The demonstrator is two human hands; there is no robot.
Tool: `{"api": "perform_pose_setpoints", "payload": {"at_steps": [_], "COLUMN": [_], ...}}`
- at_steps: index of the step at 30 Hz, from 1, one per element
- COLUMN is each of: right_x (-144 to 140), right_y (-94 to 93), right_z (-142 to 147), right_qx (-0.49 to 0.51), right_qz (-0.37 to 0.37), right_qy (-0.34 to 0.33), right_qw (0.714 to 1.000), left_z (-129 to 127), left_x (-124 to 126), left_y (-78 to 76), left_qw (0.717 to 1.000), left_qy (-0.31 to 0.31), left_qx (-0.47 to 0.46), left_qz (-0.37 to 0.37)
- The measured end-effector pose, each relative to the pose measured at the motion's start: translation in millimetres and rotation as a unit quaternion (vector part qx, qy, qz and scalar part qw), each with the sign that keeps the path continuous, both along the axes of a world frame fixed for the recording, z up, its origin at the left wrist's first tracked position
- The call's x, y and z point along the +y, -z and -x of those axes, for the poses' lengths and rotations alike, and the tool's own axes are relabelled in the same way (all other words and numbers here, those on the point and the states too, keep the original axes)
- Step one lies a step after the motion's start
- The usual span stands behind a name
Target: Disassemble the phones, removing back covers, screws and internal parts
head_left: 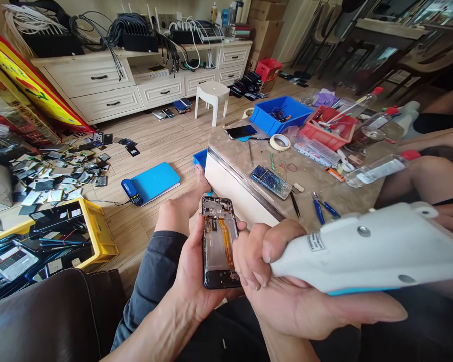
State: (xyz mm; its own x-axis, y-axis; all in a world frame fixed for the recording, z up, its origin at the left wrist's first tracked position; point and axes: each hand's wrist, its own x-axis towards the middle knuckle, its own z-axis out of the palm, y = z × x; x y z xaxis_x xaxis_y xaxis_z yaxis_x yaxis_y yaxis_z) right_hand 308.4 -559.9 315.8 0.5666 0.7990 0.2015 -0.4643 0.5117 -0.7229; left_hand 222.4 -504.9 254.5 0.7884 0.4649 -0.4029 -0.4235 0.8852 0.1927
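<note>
My left hand (194, 266) is closed around a smartphone (217, 241) with its back cover off. The phone tilts upward over my lap, showing the inner frame, an orange flex cable (225, 244) and an empty-looking battery bay. My right hand (287, 286) is wrapped around the narrow ribbed end of a white handheld power tool (377, 246) with a blue underside. Its curled fingers lie close by the phone's right edge; whether they touch it I cannot tell. The tool's wide end reaches past the right of the view, and its kind is unclear.
On the table to the right lie a cracked blue phone (271, 182), tweezers (295, 203), pliers (320, 207), tape (280, 142), bottles and parts bins (266, 113). A yellow crate (101, 236), a blue folder-like slab (156, 182) and scattered phone batteries (56, 176) are left. Another person sits at right.
</note>
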Motion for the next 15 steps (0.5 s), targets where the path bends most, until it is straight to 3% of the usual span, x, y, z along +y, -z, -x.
{"api": "perform_pose_setpoints", "payload": {"at_steps": [15], "right_x": [-3.0], "right_y": [-0.6], "right_z": [-1.9], "right_qx": [0.012], "right_qz": [-0.004], "right_qy": [0.011], "right_qw": [1.0], "left_z": [5.3], "left_x": [2.7], "left_y": [9.7], "left_qw": [0.999], "left_qy": [0.007], "left_qx": [0.002], "left_qz": [-0.033]}}
